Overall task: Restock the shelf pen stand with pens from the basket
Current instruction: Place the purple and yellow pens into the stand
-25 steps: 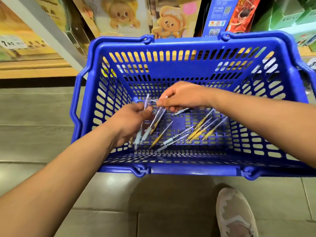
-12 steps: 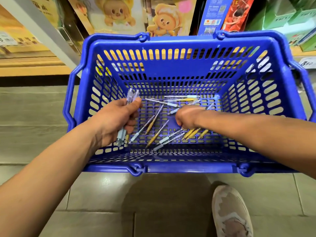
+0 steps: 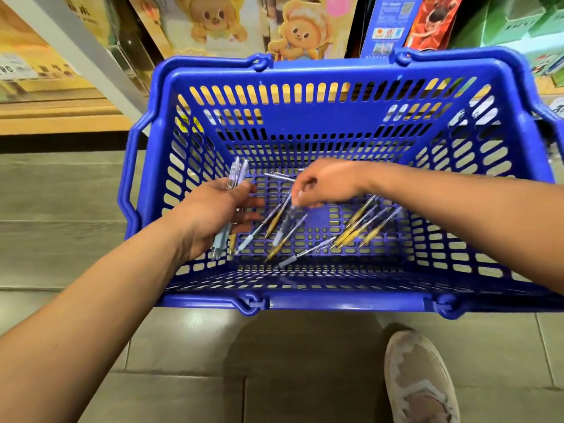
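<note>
In the basket (image 3: 335,70), the left hand (image 3: 213,215) gripped a pen bundle (image 3: 236,175) while the right hand (image 3: 326,186) pinched one pen (image 3: 285,218).

Bright, even light (edges bowed, hands motion-blurred).

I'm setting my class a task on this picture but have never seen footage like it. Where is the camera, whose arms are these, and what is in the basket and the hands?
No machine here: a person wears one wide-angle camera on the head, so you look down along their own arms. A blue basket stands on the tiled floor by shop shelves. Loose pens lie on its bottom. The left hand grips a bundle of pens. The right hand seems to pinch a clear pen, though that part is blurred.
</note>
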